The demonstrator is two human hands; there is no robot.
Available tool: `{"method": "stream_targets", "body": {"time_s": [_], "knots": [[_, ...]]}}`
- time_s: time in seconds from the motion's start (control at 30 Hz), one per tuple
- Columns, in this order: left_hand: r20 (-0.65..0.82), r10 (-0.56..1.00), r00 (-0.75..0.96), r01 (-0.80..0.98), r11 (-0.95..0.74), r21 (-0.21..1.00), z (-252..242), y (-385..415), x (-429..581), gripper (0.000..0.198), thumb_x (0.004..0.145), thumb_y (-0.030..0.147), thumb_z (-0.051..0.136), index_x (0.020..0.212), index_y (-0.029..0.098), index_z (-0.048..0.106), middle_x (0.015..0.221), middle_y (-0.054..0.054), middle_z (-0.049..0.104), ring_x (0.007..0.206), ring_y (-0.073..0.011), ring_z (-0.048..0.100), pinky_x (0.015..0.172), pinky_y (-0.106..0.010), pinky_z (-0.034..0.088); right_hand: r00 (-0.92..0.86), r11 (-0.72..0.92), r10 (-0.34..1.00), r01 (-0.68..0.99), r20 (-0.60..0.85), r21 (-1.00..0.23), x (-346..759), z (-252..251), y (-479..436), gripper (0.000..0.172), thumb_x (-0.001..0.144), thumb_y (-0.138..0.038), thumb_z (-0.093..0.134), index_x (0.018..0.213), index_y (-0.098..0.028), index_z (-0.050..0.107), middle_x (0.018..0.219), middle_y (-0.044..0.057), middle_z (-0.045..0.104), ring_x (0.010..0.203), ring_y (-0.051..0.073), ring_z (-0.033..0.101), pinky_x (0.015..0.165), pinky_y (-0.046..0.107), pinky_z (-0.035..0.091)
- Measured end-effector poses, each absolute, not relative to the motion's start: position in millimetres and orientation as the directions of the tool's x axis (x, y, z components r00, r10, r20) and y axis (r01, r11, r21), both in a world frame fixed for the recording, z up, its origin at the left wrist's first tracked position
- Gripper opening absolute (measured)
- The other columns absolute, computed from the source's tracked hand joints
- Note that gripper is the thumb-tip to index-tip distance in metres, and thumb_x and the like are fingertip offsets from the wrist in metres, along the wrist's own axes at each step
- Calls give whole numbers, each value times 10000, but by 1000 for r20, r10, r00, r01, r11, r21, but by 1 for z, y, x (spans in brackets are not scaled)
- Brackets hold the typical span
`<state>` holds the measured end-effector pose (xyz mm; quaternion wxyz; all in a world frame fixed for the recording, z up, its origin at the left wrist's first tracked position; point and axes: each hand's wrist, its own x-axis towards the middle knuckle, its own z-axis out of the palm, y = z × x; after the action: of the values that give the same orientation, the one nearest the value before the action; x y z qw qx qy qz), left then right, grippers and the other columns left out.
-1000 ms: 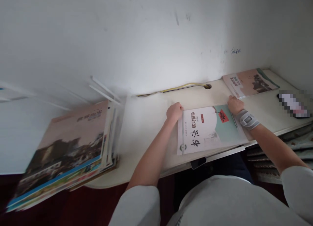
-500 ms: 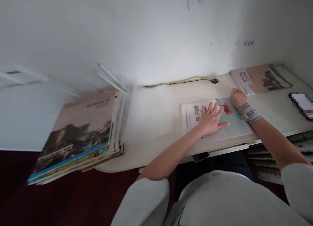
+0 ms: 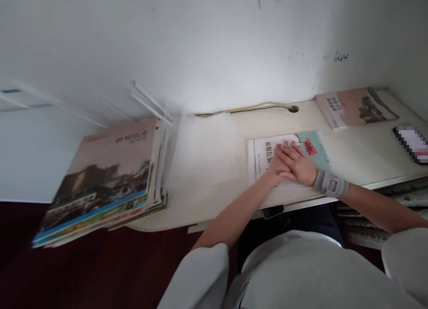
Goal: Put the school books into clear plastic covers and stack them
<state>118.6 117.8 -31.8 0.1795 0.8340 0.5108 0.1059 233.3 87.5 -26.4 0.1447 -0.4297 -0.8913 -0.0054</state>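
A thin book with a white and teal cover (image 3: 317, 142) lies flat on the pale desk (image 3: 207, 166) in front of me. My left hand (image 3: 274, 165) rests flat on the cover with fingers stretched out. My right hand (image 3: 297, 162), a grey band on its wrist, lies flat across the left one, fingers extended. Neither hand holds anything.
A tall stack of books (image 3: 107, 175) overhangs the desk's left end. Another book (image 3: 356, 106) lies at the back right, and a dark phone (image 3: 411, 142) near the right edge. A yellow cable (image 3: 254, 108) runs along the wall into a hole. More books sit low at right.
My left hand left the book's left edge and spread flat on the cover. My right hand then came off the far corner and settled on top of the left hand.
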Motion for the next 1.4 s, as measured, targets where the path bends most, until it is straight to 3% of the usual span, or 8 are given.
{"method": "stream_targets", "body": {"time_s": [0.13, 0.3, 0.47, 0.63, 0.87, 1.07, 1.27, 1.4], "knots": [[40, 799, 600, 759, -585, 286, -30, 125, 100, 502, 941, 362, 310, 1395, 160, 383, 1507, -76, 296, 1400, -265, 197, 1150, -437, 79, -487, 510, 851, 855, 199, -90, 278, -35, 87, 717, 899, -564, 345, 1422, -74, 329, 1473, 180, 326, 1372, 281, 263, 1103, 475, 220], [4, 923, 384, 903, -376, 208, -36, 139, 50, 575, 949, 426, 238, 1439, 129, 284, 1528, -104, 226, 1409, -274, 173, 1144, -466, 146, -346, 349, 932, 937, 109, -7, 329, -37, 78, 713, 914, -547, 310, 1440, -67, 280, 1493, 181, 280, 1364, 291, 279, 1076, 451, 263], [27, 944, 327, 932, -328, 154, -25, 125, 48, 561, 934, 414, 256, 1443, 183, 291, 1495, -96, 309, 1410, -265, 179, 1147, -516, 138, -342, 339, 938, 939, 53, 54, 328, -16, 83, 591, 941, -448, 283, 1359, -52, 419, 1404, 208, 425, 1301, 321, 378, 1058, 518, 245], [8, 796, 606, 783, -598, 169, -11, 87, 100, 606, 920, 445, 266, 1460, 169, 238, 1534, -84, 213, 1426, -277, 78, 1143, -541, 43, -387, 416, 891, 906, 237, -85, 257, 4, 83, 598, 940, -475, 271, 1371, -86, 414, 1431, 185, 396, 1338, 291, 332, 1072, 486, 248], [-46, 795, 605, 780, -580, 233, -32, 76, 101, 620, 895, 397, 357, 1476, 266, 184, 1544, -54, 183, 1417, -317, 110, 1141, -559, 30, -419, 477, 868, 852, 266, -216, 210, -31, 54, 702, 907, -572, 287, 1401, -81, 376, 1461, 165, 354, 1381, 284, 247, 1104, 467, 214], [-12, 788, 616, 774, -601, 200, -30, 77, 91, 615, 911, 423, 334, 1466, 180, 226, 1526, -106, 231, 1416, -303, 125, 1139, -554, 58, -455, 483, 869, 866, 194, -132, 250, -35, 56, 752, 880, -611, 329, 1435, -104, 319, 1473, 167, 326, 1377, 295, 253, 1106, 483, 197], [-36, 903, 427, 899, -420, 127, -30, 74, 40, 633, 910, 526, 284, 1468, 236, 216, 1532, -51, 221, 1419, -249, 144, 1153, -465, 105, -361, 365, 926, 931, 115, -23, 308, -40, 49, 655, 911, -522, 323, 1453, -154, 288, 1503, 131, 269, 1378, 278, 258, 1104, 474, 205], [-53, 945, 321, 945, -317, 74, -27, 71, 13, 667, 920, 500, 253, 1449, 94, 256, 1517, -145, 227, 1417, -257, 148, 1152, -431, 129, -309, 307, 947, 951, 92, 36, 342, -35, 51, 677, 917, -517, 294, 1450, -101, 270, 1482, 172, 303, 1360, 296, 291, 1084, 491, 237]]}}
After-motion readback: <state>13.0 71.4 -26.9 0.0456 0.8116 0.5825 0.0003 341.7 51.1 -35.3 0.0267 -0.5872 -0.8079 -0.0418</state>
